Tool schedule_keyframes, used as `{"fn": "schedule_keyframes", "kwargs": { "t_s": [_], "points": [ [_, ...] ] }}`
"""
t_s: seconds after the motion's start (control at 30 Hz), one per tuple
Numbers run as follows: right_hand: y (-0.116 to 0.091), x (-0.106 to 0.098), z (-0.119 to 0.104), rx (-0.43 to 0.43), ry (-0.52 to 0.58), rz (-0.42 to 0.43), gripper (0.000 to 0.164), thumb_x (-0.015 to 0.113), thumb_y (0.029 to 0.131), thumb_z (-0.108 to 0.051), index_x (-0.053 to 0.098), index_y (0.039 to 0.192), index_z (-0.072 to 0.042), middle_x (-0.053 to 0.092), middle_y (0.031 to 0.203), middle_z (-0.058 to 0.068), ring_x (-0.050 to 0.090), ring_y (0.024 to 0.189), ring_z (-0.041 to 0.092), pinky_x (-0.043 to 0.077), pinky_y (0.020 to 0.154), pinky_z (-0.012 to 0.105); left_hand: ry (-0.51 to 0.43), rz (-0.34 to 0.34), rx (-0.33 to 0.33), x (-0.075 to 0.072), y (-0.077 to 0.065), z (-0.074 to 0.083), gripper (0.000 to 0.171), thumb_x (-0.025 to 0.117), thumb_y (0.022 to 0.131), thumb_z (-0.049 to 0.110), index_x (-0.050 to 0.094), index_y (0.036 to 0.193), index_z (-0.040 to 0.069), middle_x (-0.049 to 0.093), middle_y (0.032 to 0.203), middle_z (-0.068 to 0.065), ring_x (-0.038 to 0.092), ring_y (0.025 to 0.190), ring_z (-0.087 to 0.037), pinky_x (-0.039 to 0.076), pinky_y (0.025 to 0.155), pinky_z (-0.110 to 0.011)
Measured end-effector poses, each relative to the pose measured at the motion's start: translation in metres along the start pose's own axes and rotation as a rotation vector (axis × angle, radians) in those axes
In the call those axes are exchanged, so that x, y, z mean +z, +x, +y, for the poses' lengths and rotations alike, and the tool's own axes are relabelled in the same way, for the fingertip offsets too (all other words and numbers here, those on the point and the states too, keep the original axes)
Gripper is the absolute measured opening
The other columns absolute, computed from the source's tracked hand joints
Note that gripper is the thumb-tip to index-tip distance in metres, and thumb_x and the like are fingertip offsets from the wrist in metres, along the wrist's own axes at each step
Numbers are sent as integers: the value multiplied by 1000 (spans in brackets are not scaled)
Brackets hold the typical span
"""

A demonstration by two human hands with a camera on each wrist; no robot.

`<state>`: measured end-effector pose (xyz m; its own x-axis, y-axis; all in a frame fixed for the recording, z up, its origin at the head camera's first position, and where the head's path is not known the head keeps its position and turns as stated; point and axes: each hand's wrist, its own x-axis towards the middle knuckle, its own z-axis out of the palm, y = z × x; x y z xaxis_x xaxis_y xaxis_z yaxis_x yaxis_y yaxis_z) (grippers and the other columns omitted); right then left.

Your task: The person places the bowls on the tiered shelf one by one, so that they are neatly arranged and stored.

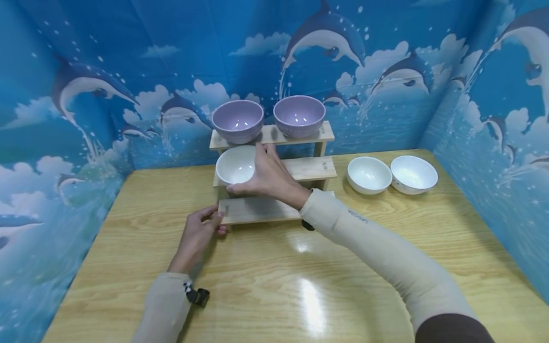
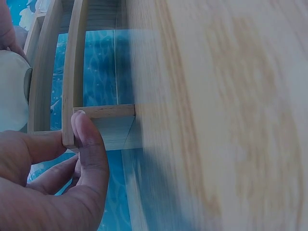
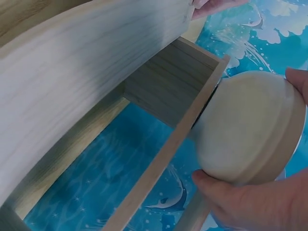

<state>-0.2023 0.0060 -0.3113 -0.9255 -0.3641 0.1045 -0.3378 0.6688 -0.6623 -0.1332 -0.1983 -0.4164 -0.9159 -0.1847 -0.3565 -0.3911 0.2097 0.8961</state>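
My right hand (image 1: 274,176) grips a white bowl (image 1: 235,166) by its right side, at the left end of the middle step of a wooden tiered rack (image 1: 261,210). In the right wrist view, thumb and fingers span the bowl (image 3: 240,125), and its base is right at the step's edge. With thumb and fingers, my left hand (image 1: 199,232) pinches the left end of the lowest step; the left wrist view shows this hand (image 2: 89,163) close up on the board's corner. Two purple bowls, one at left (image 1: 238,119) and one at right (image 1: 299,116), sit on the top step.
Two more white bowls, a nearer one (image 1: 369,175) and one with a patterned outside (image 1: 413,175), stand side by side on the wooden table (image 1: 266,286), right of the rack. A blue dolphin-print curtain (image 1: 193,47) encloses the back and sides.
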Motion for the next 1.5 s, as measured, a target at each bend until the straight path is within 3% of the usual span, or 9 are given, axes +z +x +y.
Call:
{"fn": "schedule_keyframes", "kwargs": {
  "t_s": [0.5, 1.5],
  "points": [
    [-1, 8, 4, -14, 22, 47, 130, 92, 61, -60, 24, 158, -6, 38, 144, 18, 52, 121, 28, 55, 102, 42, -6, 5, 31, 0, 1, -3, 47, 57, 104, 12, 47, 149, 3, 56, 126, -18, 69, 85, -17, 64, 77, -25],
    [-4, 4, 6, -67, 54, 41, 143, 94, 60, -58, 6, 163, -11, 39, 142, 17, 47, 122, 26, 53, 101, 41, -23, 6, 49, 1, -1, -2, 47, 57, 104, 11, 46, 148, -1, 55, 126, -21, 68, 80, -13, 64, 76, -24]
  ]
}}
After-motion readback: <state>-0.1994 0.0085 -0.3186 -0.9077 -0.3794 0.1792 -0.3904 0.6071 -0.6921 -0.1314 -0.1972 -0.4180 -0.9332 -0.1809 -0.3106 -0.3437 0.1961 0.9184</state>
